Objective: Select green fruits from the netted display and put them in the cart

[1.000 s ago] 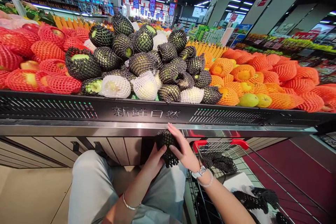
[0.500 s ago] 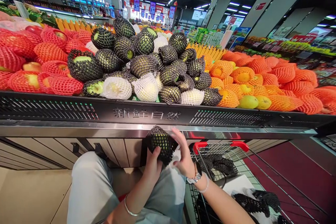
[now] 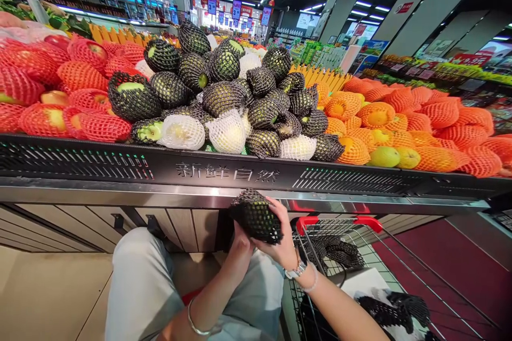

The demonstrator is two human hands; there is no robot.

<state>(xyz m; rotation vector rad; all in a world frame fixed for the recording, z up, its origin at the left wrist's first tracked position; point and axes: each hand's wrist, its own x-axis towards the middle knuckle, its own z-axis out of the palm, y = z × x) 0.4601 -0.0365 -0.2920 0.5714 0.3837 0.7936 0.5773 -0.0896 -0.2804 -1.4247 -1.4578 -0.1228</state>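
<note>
A dark green fruit in a black foam net is held in front of the display's metal edge, above my knees. My right hand wraps its right side, fingers over the top and thumb below. From beneath and the left, my left hand supports it; most of its fingers are hidden behind the fruit. Straight ahead on the display lies a heap of similar fruits in black nets. Several white-netted fruits sit along the heap's front.
Red-netted apples lie left and orange-netted fruits right. A slotted black rail fronts the display. At my right stands a wire shopping cart with loose black nets and a white box.
My right hand has moved from beside the fruit onto its right side and now grips it. The fruit has shifted slightly right and tilted. My left hand has turned lower beneath it.
</note>
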